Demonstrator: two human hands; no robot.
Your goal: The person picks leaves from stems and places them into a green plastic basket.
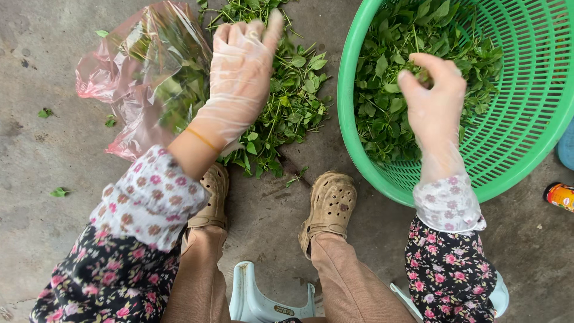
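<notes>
Pinched fingertips of the right hand (pixel 435 101), sheathed in a thin clear plastic glove, held a small sprig of leaves above the green basket (pixel 526 149); how much it held was hard to make out, since the fingers covered most of it. Left of it, the left hand (pixel 239 78), gloved the same way, hovered with fingers straight and loosely together over the loose pile of greens (pixel 287 113) on the floor (pixel 42 155), its palm turned down and away, so whether anything lay under it could not be told.

That basket was round, moulded plastic with slotted walls, and its right side ran out of view. Inside lay a heap of picked leaves (pixel 388 113), small, oval and soft. The pile on the floor was stemmier and tangled, and partly hidden by the left hand. Far left lay a crumpled pink plastic bag (pixel 119 84), thin and see-through, with more greens showing dimly within. The floor was rough grey concrete with a few stray leaves.

Near the viewer were two tan perforated clogs (pixel 329 203), tan trousers, floral sleeves with pale cuffs, and a pale blue plastic stool (pixel 257 299), mostly cut off. An orange can (pixel 561 196) peeked in at the right edge.
</notes>
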